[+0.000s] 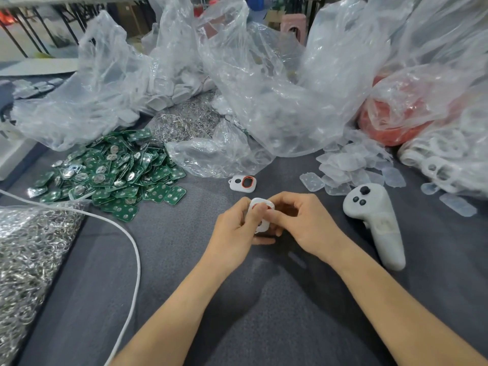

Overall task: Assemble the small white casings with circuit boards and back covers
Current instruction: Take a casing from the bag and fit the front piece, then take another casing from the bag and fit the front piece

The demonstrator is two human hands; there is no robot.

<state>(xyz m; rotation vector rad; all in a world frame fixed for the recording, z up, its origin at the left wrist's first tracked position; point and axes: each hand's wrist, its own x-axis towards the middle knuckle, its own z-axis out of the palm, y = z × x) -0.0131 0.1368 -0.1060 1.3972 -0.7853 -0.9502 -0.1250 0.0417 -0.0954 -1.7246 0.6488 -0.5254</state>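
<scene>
The small white casing (pixel 258 201) is held just above the grey surface (pixel 184 260), pinched from both sides. The left hand (pixel 235 225) curls round it, thumb on its face, and the right hand (pixel 303 223) clamps the other edge. Uneven thumb pressure could likely seat a part crooked, or the casing could slip toward the spare casing (pixel 242 183).

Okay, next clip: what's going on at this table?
A person holds a small white plastic casing in both hands, the left hand and the right hand pinching it above the grey cloth table. A second white casing with a red ring lies just beyond them. A heap of green circuit boards sits to the left, translucent plastic covers to the right, both untouched.
</scene>
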